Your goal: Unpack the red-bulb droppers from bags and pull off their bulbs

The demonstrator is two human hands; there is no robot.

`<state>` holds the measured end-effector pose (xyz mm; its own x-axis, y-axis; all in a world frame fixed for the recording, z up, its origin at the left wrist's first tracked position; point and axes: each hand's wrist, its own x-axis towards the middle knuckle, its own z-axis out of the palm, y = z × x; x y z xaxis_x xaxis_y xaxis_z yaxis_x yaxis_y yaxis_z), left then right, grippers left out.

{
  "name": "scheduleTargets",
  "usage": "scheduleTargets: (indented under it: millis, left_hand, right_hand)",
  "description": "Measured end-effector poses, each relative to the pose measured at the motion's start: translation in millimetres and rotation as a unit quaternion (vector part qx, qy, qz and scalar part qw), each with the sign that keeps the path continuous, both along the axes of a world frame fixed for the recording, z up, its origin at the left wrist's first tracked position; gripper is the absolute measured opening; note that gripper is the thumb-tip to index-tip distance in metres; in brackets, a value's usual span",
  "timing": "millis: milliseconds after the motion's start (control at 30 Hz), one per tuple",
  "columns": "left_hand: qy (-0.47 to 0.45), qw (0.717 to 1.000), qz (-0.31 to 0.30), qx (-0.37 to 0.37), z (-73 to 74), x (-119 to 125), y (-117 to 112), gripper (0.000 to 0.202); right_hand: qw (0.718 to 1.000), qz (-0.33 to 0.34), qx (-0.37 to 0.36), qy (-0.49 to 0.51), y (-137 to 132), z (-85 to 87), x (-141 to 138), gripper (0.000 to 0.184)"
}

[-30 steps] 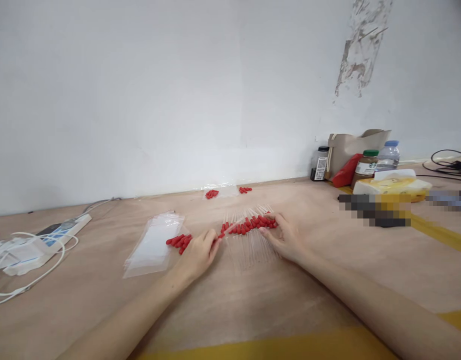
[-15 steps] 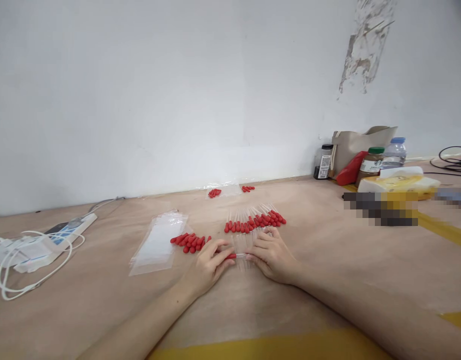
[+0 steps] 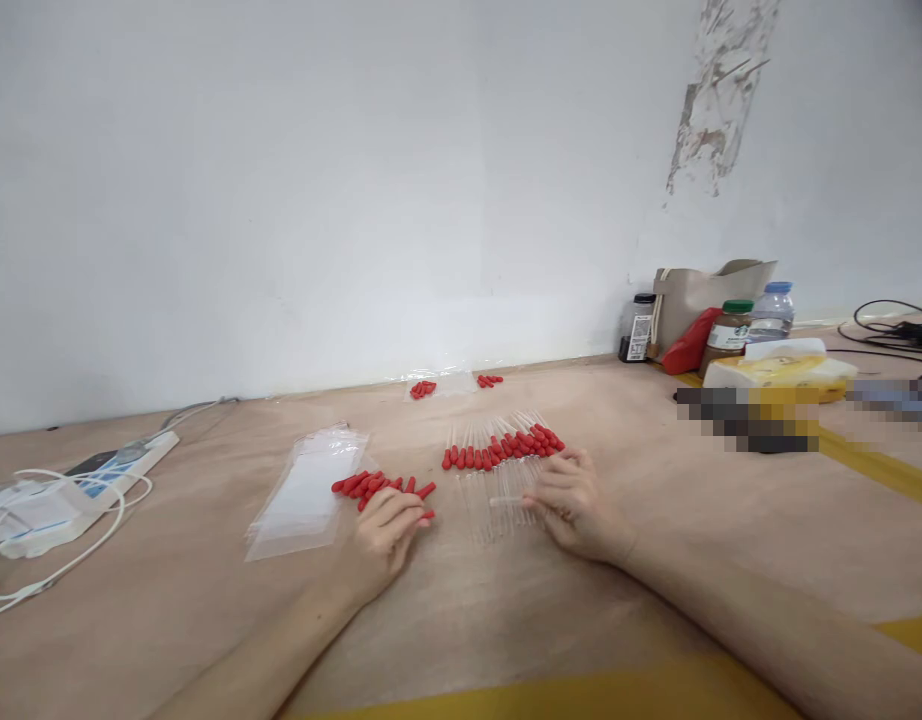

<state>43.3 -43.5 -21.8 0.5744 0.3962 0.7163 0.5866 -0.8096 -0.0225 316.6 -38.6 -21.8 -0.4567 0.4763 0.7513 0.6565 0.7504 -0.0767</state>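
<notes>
My left hand [image 3: 390, 530] is closed, with a red rubber dropper bulb [image 3: 429, 515] poking out between thumb and fingertips. Beside its knuckles lies a pile of loose red bulbs [image 3: 363, 484]. To the right, my right hand [image 3: 577, 505] pinches a clear dropper tube [image 3: 508, 501], held sideways with its bare end toward the left hand. Several clear tubes [image 3: 476, 510] without bulbs lie side by side beneath it. Just beyond them is a row of droppers [image 3: 498, 450] with red bulbs fitted, bulbs facing me and thin tips toward the wall.
Clear plastic bags [image 3: 307, 490] are stacked at left, near a white power strip [image 3: 93, 500] with cables. Another bag [image 3: 446, 383] with red bulbs lies near the wall. A tissue pack [image 3: 780, 375], a green-lidded jar [image 3: 727, 335] and bottles stand at right.
My hands have moved apart from where they met. The left went left with a red bulb; the right went right with a tube. The view has shifted slightly.
</notes>
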Motion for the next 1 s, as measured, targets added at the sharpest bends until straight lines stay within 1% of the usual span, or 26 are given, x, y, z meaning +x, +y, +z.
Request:
scheduleTargets:
  millis: [100,167,267,333,400,467,533,600,700,867,1000]
  left_hand:
    - [-0.065,0.995,0.068,-0.029,7.5,-9.1,6.0,0.016]
    - [-0.12,0.981,0.141,-0.055,17.8,-11.2,8.5,0.021]
    - [-0.18,0.951,0.239,-0.081,33.8,-17.0,11.6,0.029]
    - [-0.187,0.938,0.271,-0.104,39.8,-25.3,14.9,0.032]
    - [-0.195,0.929,0.282,-0.138,41.1,-35.7,19.5,0.033]
    - [-0.215,0.919,0.285,-0.166,38.8,-45.0,25.0,0.034]
    - [-0.22,0.914,0.294,-0.173,35.0,-51.1,30.1,0.033]
    - [-0.2,0.916,0.305,-0.166,31.5,-53.1,33.4,0.032]
    - [-0.163,0.923,0.31,-0.163,28.2,-49.5,33.9,0.027]
    - [-0.083,0.933,0.287,-0.202,26.6,-37.6,29.6,0.023]
    - [-0.027,0.94,0.294,-0.171,26.0,-32.6,29.7,0.023]
  right_hand:
    - [0.993,-0.07,-0.026,0.088,8.3,5.2,5.8,0.021]
    - [0.988,-0.085,-0.037,0.124,11.3,8.0,-0.3,0.019]
    - [0.99,-0.086,-0.032,0.108,11.7,8.4,-16.1,0.017]
    - [0.993,-0.093,-0.015,0.078,11.4,5.4,-24.6,0.017]
    - [0.994,-0.1,0.0,0.044,11.7,0.8,-29.5,0.016]
    - [0.994,-0.108,0.007,0.01,11.8,-3.5,-31.5,0.018]
    - [0.993,-0.115,-0.001,-0.02,11.0,-5.7,-32.4,0.019]
    - [0.993,-0.11,-0.023,-0.044,8.9,-5.5,-33.2,0.018]
    - [0.993,-0.084,-0.061,-0.064,5.3,-2.7,-34.7,0.019]
    - [0.993,-0.054,-0.084,-0.063,3.5,-1.0,-36.0,0.039]
    - [0.994,-0.038,-0.083,-0.062,2.8,-1.1,-36.5,0.046]
